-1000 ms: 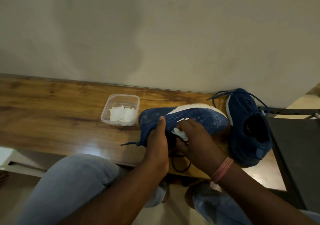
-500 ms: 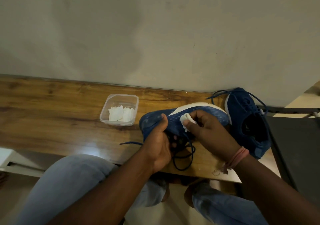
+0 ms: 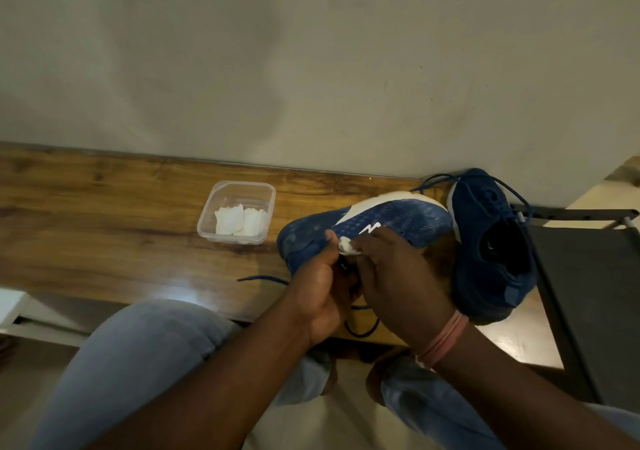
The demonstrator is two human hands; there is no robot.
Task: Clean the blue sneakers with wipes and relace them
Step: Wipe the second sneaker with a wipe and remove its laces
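On the table, the wipe tub lies left of both sneakers, side by side.

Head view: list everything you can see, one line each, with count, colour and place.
held sneaker: 1, blue with white sole, on its side over the table's near edge, in both hands
second sneaker: 1, dark blue, laced, on the table right of the held one
wipe: 1, white, crumpled, against the held sneaker's side
loose lace: 1, dark blue, trailing on the table below the held sneaker
container: 1, clear plastic, on the table left of the sneakers
folded wipes: white, count unclear, inside the container
table: 1, brown wood, against the wall
left hand: 1, grips the held sneaker
right hand: 1, pink wristband, pinches the wipe
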